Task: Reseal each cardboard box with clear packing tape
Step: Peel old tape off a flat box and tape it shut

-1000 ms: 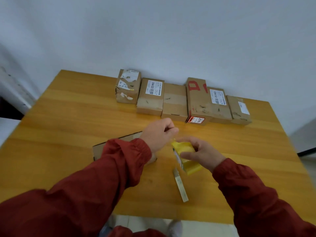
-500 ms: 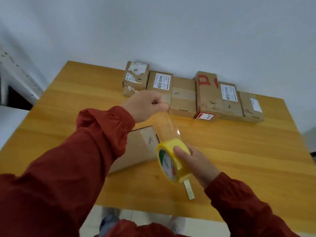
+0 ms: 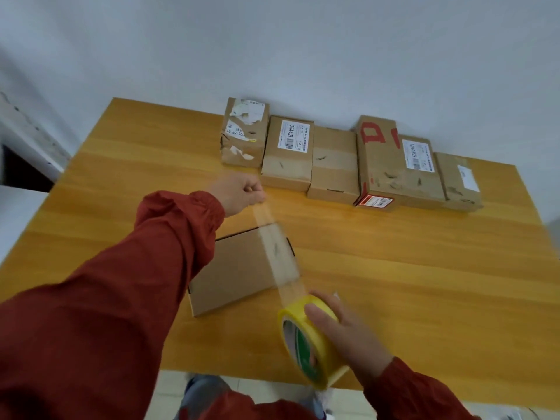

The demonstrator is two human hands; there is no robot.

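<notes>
Sleeve [image 3: 121, 283] hides part of the box [image 3: 236, 268]; blurred strip [image 3: 274, 247], seemingly taut, runs from pinching left hand [image 3: 236, 192] toward the tabletop's [image 3: 424, 268] near edge, to roll [image 3: 298, 344] gripped by right hand [image 3: 348, 331].

Table [image 3: 424, 283] fills mid frame. Row of boxes [image 3: 333, 165] side by side at its far edge, upper centre to upper right. Single box [image 3: 239, 274] nearer, centre-left. Left hand [image 3: 239, 192] between row and single box. Tape roll [image 3: 306, 344] in right hand [image 3: 348, 331], lower right of single box. Tape strip [image 3: 266, 225] runs between the hands, over the single box.
</notes>
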